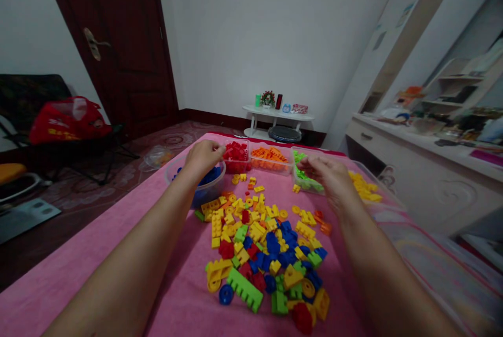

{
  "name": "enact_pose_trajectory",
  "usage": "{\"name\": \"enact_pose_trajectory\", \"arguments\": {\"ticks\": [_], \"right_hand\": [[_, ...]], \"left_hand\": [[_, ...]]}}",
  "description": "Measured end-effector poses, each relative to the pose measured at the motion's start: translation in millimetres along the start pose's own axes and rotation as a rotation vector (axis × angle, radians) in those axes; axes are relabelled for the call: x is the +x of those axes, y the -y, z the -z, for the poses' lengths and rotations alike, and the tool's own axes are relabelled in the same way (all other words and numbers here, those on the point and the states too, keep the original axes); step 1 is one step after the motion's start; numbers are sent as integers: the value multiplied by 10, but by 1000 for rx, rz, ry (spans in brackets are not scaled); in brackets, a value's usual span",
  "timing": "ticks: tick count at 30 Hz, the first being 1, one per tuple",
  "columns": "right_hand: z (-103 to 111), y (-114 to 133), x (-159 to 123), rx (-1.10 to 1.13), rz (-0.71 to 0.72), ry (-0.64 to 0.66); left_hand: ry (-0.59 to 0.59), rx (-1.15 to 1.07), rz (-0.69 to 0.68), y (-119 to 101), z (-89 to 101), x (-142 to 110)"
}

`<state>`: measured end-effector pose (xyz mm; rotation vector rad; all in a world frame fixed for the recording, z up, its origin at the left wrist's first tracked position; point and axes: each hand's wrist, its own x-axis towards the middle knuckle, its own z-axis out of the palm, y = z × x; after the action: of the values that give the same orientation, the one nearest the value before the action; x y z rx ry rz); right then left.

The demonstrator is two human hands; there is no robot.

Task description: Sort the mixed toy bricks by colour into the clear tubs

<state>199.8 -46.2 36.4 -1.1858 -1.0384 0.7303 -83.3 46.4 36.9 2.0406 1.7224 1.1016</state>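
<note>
Left hand (205,158): seen left of centre, between the blue-brick bowl (212,188) and the red-brick box (238,168); whether anything is gripped cannot be told.
Right hand (324,172): held right of centre, over the green-brick box (310,186); fingers curled, grip cannot be told.
Mixed bricks (257,232): spread across lower centre on pink cloth (181,284).

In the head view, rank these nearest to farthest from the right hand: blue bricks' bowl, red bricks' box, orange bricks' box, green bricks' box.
1. Green bricks' box: partly behind the right hand.
2. Orange bricks' box: next one left.
3. Red bricks' box: left of orange.
4. Blue bricks' bowl: leftmost.
</note>
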Motion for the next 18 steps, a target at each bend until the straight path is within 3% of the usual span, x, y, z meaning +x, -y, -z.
{"name": "enact_pose_trajectory", "arguments": {"ticks": [3, 6, 12, 15, 18], "right_hand": [[-52, 33, -54, -147, 74, 154], [-207, 91, -237, -342, 137, 465], [-701, 119, -1073, -589, 444, 1120], [-848, 9, -1356, -738, 479, 1272], [-863, -99, -1322, -848, 470, 1287]], "left_hand": [[2, 173, -70, -100, 1, -49], [34, 125, -179, -265, 11, -106], [79, -1, -301, -459, 18, -190], [46, -19, -302, -464, 29, -205], [30, -22, -304, -459, 24, -212]]}}
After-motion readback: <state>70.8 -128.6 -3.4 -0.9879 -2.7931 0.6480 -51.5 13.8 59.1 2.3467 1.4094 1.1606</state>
